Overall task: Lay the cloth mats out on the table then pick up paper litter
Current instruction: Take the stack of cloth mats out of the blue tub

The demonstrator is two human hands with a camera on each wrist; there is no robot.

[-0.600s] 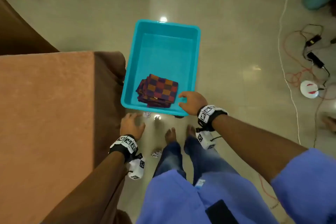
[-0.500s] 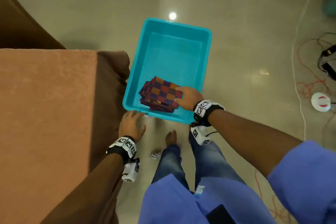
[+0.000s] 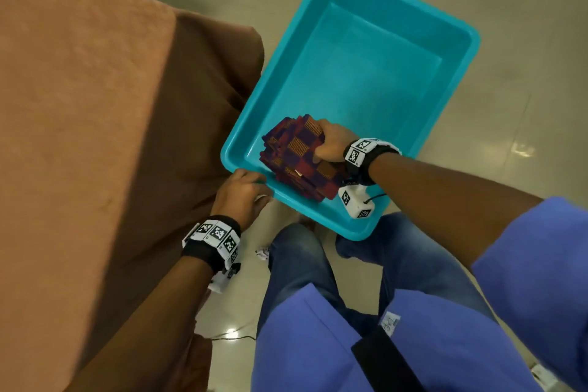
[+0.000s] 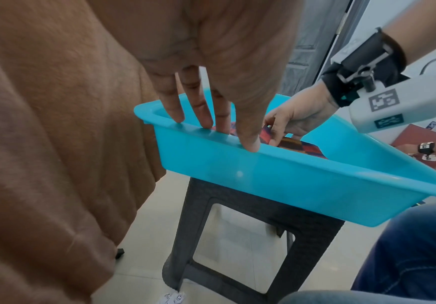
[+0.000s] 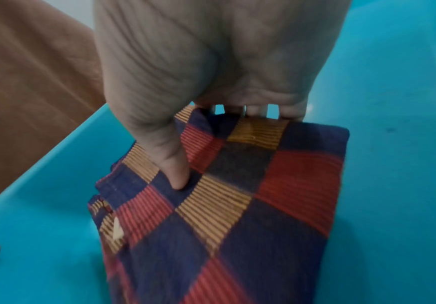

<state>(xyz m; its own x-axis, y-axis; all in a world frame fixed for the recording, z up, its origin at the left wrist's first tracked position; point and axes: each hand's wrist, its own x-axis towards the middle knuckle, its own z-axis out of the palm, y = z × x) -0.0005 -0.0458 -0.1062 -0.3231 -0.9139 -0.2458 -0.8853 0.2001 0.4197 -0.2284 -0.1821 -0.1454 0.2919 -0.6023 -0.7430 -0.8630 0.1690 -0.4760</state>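
Note:
A folded stack of checkered red, blue and orange cloth mats (image 3: 292, 159) lies in the near corner of a turquoise tub (image 3: 366, 73). My right hand (image 3: 321, 143) grips the stack at its far edge. In the right wrist view the thumb presses on top of the cloth mats (image 5: 250, 195) and the fingers curl under their edge. My left hand (image 4: 211, 131) rests with straight fingers on the tub's near rim (image 4: 289, 181). A crumpled bit of paper litter (image 3: 262, 253) lies on the floor by my legs.
The table (image 3: 79, 105), under a brown-orange cloth that hangs down its side, stands left of the tub. A dark plastic stool (image 4: 237, 236) carries the tub. The paper litter (image 4: 172, 298) lies by the stool's foot. Pale tiled floor surrounds everything.
My right hand went from the tub's near rim into the tub and took hold of the mat stack. My left hand moved up onto the rim. My head has leaned closer.

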